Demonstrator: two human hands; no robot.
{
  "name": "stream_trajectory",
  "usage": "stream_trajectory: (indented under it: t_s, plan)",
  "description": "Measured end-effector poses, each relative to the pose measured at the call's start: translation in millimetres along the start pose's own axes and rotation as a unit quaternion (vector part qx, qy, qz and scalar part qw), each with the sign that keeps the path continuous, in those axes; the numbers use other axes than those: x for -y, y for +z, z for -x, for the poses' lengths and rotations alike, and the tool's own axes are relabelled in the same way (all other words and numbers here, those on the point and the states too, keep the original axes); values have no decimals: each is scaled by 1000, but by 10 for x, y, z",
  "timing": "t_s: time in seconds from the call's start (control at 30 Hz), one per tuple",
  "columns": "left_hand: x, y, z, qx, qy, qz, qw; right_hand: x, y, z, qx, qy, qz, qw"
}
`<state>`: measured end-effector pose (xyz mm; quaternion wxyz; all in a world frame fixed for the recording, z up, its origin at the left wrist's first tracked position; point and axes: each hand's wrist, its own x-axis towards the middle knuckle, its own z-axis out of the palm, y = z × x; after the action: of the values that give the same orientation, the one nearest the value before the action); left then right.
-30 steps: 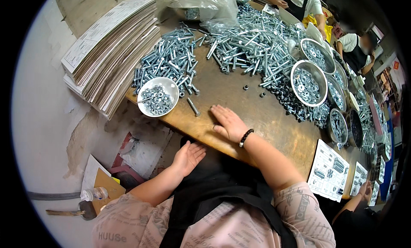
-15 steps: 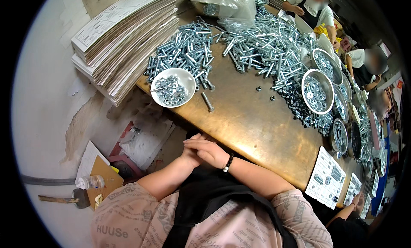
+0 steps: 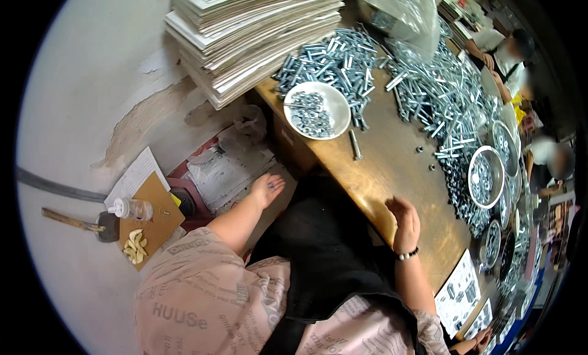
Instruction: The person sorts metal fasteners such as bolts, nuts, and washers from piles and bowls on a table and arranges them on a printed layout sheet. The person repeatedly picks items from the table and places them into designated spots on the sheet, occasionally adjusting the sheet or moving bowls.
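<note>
My left hand [image 3: 267, 191] is out past the near edge of the table, palm up with its fingers stretched. A small bluish speck shows on its palm, too small to name. My right hand [image 3: 404, 223], with a beaded bracelet at the wrist, is by the table's near edge, fingers loosely bent and nothing visible in them. On the wooden table [image 3: 398, 171], a white bowl [image 3: 336, 119] of metal nuts stands at the left corner. One loose bolt [image 3: 355, 145] lies beside the bowl, and a pile of bolts [image 3: 334, 64] lies behind it.
A tall cardboard stack [image 3: 245, 55] rises at the back left. Larger bolt heaps [image 3: 435, 91] and a bowl of washers [image 3: 486, 177] fill the right side, near a printed sheet [image 3: 458, 294]. Lower left are a jar [image 3: 136, 210] and peeled pieces [image 3: 135, 246] on cardboard. Co-workers sit far right.
My hands were clasped together at the table edge; now they are apart, the left moved left and turned palm up, the right moved right. The whole view has shifted too.
</note>
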<state>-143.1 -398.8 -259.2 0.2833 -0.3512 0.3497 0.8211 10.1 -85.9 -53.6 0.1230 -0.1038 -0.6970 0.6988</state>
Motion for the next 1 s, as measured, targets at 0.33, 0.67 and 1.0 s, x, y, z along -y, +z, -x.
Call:
stream_trajectory:
  t_s: [0.33,0.67,1.0]
  plan:
    - [-606,941,-694,95,83,-93,988,234,165,83,17,7,71,997]
    - [151,-955,-717,-17,106,-195,975,285,-27,346,41,12,212,976]
    - [-287,967,1477,49,704,-490,512,298,-522,377,16,-119,488,865]
